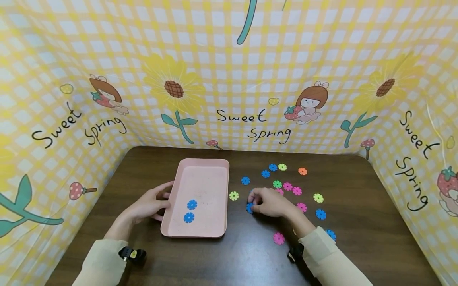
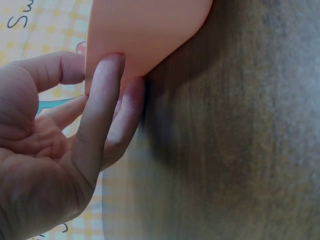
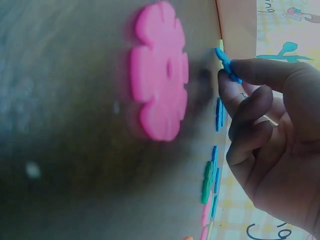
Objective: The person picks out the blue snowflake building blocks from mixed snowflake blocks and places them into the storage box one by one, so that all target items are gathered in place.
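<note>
A pink tray (image 1: 202, 232) lies left of centre on the table, with two blue notched discs (image 1: 192, 204) inside it. My left hand (image 1: 148, 204) holds the tray by its left edge. Its fingers and thumb meet the outer wall (image 2: 145, 30) in the left wrist view. To the right of the tray, my right hand (image 1: 270, 202) pinches a blue flower-shaped disc (image 3: 229, 66) between thumb and forefinger, tilted just above the table. Another blue disc is partly hidden behind that hand. A pink disc (image 3: 160, 72) looms large in the right wrist view.
Around my right hand, several loose discs lie on the dark wooden table (image 1: 250, 262): a yellow-green one (image 1: 233, 196), an orange one (image 1: 302, 171), a green one (image 1: 277, 184), plus pink and blue ones. A yellow checked cloth (image 1: 229, 79) walls in the table's back and sides.
</note>
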The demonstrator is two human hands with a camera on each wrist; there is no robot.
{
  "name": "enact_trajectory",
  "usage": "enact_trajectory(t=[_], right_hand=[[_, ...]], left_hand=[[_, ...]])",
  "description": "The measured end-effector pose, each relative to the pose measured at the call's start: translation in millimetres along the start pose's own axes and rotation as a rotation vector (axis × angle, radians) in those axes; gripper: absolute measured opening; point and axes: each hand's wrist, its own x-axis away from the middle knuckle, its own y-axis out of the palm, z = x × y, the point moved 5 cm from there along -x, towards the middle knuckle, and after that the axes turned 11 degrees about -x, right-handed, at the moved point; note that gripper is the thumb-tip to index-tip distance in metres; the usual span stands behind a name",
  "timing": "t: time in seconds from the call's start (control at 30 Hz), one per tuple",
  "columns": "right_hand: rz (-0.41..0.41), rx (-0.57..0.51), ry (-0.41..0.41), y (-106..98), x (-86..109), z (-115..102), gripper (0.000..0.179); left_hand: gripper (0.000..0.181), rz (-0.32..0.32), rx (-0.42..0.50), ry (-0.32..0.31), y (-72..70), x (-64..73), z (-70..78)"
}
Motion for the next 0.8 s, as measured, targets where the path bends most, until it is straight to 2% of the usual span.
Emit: enact_trajectory(t=[0.17,0.43,0.63,0.8], right_hand=[[0.009,-0.089,-0.038,-2,-2.9,-9,0.003],[0.062,-0.131,-0.089,-3,-15.0,-31,0.008],[0.042,-0.204,-0.128,6,-30.8,-51,0.009],[0.033,-0.212,-0.175,17,-47.4,-69,0.010]], left_hand=[[0.082,0.001,-0.004,-0.007,0.1,-0.4,-0.7],[0.082,-0.002,-0.001,-0.002,0.9,-0.8,-0.4],[0.081,-0.003,-0.002,0.001,1.1,-0.4,-0.9],[0.081,-0.005,0.003,0.003,0.8,0.5,-0.5]])
